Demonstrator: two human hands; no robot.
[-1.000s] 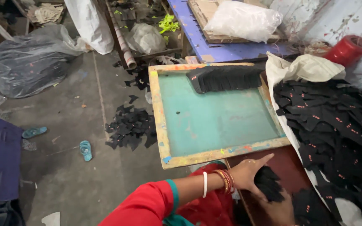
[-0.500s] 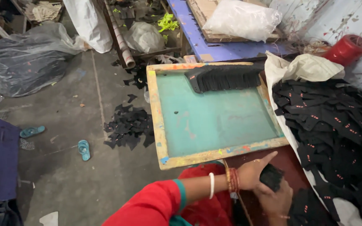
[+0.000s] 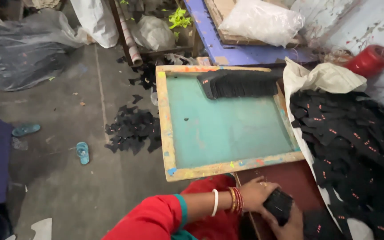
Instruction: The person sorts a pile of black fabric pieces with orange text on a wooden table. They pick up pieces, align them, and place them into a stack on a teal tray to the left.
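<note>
Looking down, I see both my hands meeting at the near edge of a dark red-brown table (image 3: 298,182). My left hand (image 3: 256,195), at the end of a red sleeve with white and red-gold bangles on the wrist, is curled over the top of a small black piece of fabric (image 3: 278,205), fingers closed on it. My right hand (image 3: 290,224) comes up from below and grips the same piece from underneath; only part of it shows at the bottom edge of view. Just beyond my hands, a wooden-framed printing screen with green mesh (image 3: 227,124) lies flat across the table's far side, and a black squeegee-like bar (image 3: 241,83) rests along the frame's far edge. To the right, a big heap of black fabric pieces with small orange marks (image 3: 352,146) spreads over a white cloth. More black scraps (image 3: 132,129) lie scattered on the grey floor to the left.
</note>
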